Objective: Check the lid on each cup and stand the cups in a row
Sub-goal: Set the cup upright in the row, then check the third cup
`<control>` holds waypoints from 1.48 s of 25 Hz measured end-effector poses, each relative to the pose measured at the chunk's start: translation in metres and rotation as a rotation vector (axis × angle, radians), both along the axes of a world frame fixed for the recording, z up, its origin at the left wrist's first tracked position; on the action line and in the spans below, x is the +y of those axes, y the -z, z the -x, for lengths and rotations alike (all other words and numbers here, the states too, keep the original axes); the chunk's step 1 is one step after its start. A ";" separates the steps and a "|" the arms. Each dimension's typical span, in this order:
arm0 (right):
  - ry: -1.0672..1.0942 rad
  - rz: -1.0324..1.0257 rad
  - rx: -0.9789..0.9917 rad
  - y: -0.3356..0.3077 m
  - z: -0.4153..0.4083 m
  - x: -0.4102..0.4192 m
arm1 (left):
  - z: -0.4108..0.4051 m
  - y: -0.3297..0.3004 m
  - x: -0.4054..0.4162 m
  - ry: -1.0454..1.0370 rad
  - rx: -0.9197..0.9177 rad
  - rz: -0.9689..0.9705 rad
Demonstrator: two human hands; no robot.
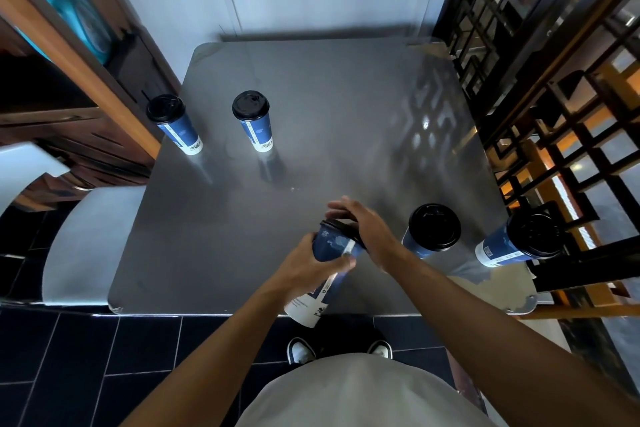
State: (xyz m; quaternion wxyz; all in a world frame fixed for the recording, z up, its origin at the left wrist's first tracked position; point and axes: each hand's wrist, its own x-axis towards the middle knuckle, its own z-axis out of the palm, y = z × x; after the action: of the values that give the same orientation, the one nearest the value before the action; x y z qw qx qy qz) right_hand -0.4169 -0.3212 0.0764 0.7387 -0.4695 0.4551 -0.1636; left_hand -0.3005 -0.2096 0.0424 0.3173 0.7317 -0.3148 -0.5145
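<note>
Blue tapered paper cup (pixel 332 246) tilts above the smooth metal table's (pixel 329 97) near edge, left hand (pixel 308 263) wrapped round it, right hand (pixel 367 229) resting nearly straight-fingered on its black lid (pixel 341 226). Two lidded cups (pixel 180 128) (pixel 256 125) stand toward the far left corner and two more (pixel 429 232) (pixel 512 243) by the near right corner, wide tabletop between.

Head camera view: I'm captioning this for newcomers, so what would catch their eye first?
The tall blue paper cup held tilted at the near edge of the grey metal table: the left hand grips its body, the right hand lies over its black plastic lid. Four matching lidded cups stand there, two far left, two near right.
</note>
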 end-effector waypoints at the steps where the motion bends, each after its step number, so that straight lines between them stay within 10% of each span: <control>1: 0.037 0.010 -0.030 0.000 0.001 -0.002 | 0.002 -0.001 -0.001 -0.120 0.137 0.004; 5: 0.025 0.008 -0.085 0.006 0.002 0.001 | 0.002 -0.015 -0.008 -0.440 0.745 -0.016; 9: 0.042 -0.051 -0.082 0.010 -0.005 0.009 | 0.001 -0.027 -0.019 -0.517 0.890 -0.069; 37: 0.117 -0.307 -0.020 0.008 -0.014 0.018 | -0.006 -0.035 -0.026 -0.370 0.460 -0.319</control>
State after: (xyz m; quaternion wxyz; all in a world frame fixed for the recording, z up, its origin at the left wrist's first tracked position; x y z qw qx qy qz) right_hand -0.4031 -0.3033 0.0681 0.7954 -0.3222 0.4940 -0.1395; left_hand -0.2944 -0.2352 0.0776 0.3493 0.6818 -0.0124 -0.6426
